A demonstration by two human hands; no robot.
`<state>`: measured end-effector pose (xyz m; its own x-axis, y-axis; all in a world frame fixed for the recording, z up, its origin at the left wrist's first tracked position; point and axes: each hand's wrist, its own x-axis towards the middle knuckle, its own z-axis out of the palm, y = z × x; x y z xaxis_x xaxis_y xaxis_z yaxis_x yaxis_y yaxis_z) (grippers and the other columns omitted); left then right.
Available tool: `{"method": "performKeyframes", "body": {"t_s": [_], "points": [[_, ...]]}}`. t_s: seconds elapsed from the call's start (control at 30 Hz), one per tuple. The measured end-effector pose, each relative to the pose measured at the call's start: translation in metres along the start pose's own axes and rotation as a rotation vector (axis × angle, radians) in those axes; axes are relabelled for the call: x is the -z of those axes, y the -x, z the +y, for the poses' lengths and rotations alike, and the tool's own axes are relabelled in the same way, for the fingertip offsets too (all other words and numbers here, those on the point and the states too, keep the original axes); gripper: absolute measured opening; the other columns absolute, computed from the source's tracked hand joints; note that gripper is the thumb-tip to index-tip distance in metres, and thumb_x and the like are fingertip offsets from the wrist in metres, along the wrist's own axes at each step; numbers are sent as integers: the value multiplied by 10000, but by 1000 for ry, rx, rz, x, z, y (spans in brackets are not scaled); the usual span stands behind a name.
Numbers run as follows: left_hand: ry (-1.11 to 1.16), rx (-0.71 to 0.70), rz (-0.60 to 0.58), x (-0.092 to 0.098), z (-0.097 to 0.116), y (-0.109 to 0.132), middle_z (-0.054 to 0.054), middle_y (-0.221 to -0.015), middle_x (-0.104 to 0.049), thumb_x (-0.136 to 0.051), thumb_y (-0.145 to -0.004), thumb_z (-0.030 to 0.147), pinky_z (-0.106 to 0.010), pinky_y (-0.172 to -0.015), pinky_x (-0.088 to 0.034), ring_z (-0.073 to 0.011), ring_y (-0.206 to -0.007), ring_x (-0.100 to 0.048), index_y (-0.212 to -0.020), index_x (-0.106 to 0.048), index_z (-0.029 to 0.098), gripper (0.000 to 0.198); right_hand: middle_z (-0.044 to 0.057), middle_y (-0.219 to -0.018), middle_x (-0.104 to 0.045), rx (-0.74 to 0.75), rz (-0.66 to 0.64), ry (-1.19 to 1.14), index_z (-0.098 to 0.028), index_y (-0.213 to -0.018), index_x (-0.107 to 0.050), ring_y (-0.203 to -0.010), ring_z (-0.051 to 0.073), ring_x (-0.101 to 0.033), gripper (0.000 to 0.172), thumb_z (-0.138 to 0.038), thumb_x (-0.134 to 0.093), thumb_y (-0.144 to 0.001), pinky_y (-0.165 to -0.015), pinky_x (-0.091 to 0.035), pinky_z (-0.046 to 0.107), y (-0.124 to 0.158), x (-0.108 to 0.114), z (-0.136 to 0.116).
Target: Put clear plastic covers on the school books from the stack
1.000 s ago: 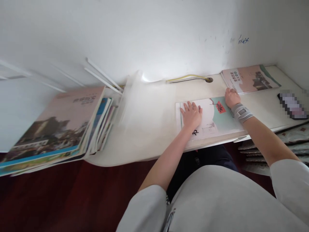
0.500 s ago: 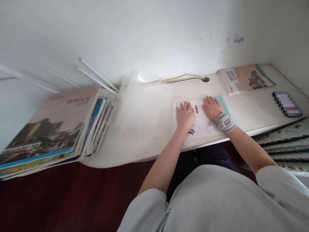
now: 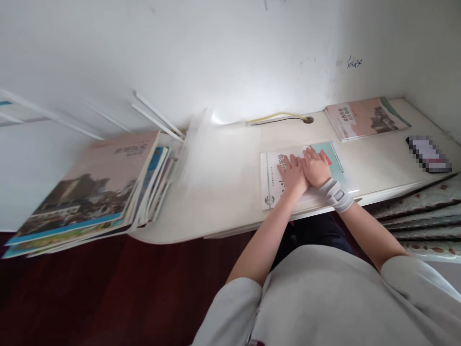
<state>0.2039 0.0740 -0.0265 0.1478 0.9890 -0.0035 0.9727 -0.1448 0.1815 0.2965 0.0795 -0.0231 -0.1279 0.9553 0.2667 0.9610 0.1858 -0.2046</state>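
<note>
A workbook [image 3: 269, 169] with a white and teal cover lies flat on the white desk, near its front edge. My left hand [image 3: 293, 174] rests on the cover with fingers spread. Beside it, my right hand [image 3: 315, 167] also lies on the cover, palm down, and the two hands touch or slightly overlap. A grey band with a square face [image 3: 338, 194] wraps my right wrist. Part of the cover's print is hidden under my hands. A clear, see-through edge shows near the workbook's right side.
Left, a stack of books [image 3: 108, 178] overhangs the desk's end, beside white rack bars [image 3: 158, 115]. A pink history book [image 3: 367, 117] lies back right, with a phone [image 3: 428, 154] in front. A yellow cable [image 3: 277, 115] runs along the wall. Folded patterned cloth [image 3: 425, 216] hangs at right.
My left hand has slid right across the workbook, up against my right hand. More of the cover's left part shows. The right hand has shifted only slightly, and the view has turned a little.
</note>
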Motion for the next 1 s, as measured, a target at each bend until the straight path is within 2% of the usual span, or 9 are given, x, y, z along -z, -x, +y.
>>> {"method": "performKeyframes", "body": {"t_s": [0.13, 0.27, 0.37, 0.43, 0.53, 0.63, 0.73, 0.87, 1.0], "points": [[-13, -52, 30, -6, -16, 16, -124, -1524, -236, -115, -937, 353, -563, -1118, -140, -314, -1417, -121, -1458, -224, 102, 588, 166, -1395, -455, 59, -38, 15, -61, -1304, -489, -1316, 267, -382, 495, -316, -264, -944, -1081, -271, 432, 31, -8, 10], [-4, -29, -64, 1, -61, 18, -27, -1552, -162, -80, -929, 466, -507, -1143, -133, -278, -1424, -112, -1472, -210, 217, 611, 142, -1467, -354, 83, -83, 112, -89, -1393, -382, -1355, 271, -314, 578, -424, -280, -933, -1086, -260, 451, 48, 1, 57], [-20, 46, -97, 10, -81, 14, -52, -1554, -138, -82, -916, 510, -501, -1149, -111, -267, -1427, -90, -1478, -183, 185, 657, 171, -1463, -348, 17, -152, 189, -79, -1393, -372, -1344, 286, -331, 601, -446, -281, -925, -1069, -276, 485, 43, 18, 86], [-47, 45, -96, 14, -78, 8, -93, -1542, -177, -101, -919, 487, -500, -1151, -84, -266, -1427, -95, -1469, -209, 135, 662, 215, -1420, -399, -5, -219, 230, -64, -1324, -454, -1313, 307, -374, 561, -422, -288, -925, -1057, -265, 527, 29, 30, 88], [-40, -17, -109, 16, -52, -7, -129, -1528, -215, -126, -926, 431, -483, -1152, -107, -276, -1423, -113, -1446, -260, 79, 642, 246, -1360, -460, 38, -222, 216, -64, -1189, -561, -1286, 318, -403, 471, -323, -257, -940, -1049, -234, 563, -6, 38, 62], [-6, -99, -136, 11, -25, -23, -124, -1535, -200, -168, -927, 368, -489, -1139, -150, -293, -1418, -132, -1457, -223, 78, 607, 145, -1388, -470, 193, -241, 132, -128, -1265, -509, -1291, 221, -412, 445, -289, -234, -955, -1050, -308, 422, -36, 25, 24], [-14, -141, -100, 2, -23, -32, -92, -1542, -190, -203, -924, 327, -494, -1138, -140, -286, -1419, -132, -1466, -209, 114, 583, 110, -1435, -418, 286, -298, 42, -137, -1339, -448, -1332, 206, -360, 493, -361, -215, -967, -1081, -278, 384, -45, 3, 13], [-15, -120, -33, 0, -60, -37, -107, -1526, -236, -150, -937, 371, -436, -1144, -156, -246, -1409, -186, -1441, -269, 79, 595, 141, -1490, -305, 222, -282, 42, -84, -1397, -369, -1379, 270, -266, 600, -460, -231, -949, -1100, -236, 452, -39, -12, 48], [-80, -22, 15, 8, -98, -37, -150, -1482, -327, -160, -938, 354, -461, -1140, -136, -253, -1389, -244, -1409, -325, 54, 583, 140, -1491, -304, 137, -262, 81, -65, -1409, -341, -1379, 263, -266, 622, -465, -248, -942, -1105, -234, 438, -36, -12, 85]]}}
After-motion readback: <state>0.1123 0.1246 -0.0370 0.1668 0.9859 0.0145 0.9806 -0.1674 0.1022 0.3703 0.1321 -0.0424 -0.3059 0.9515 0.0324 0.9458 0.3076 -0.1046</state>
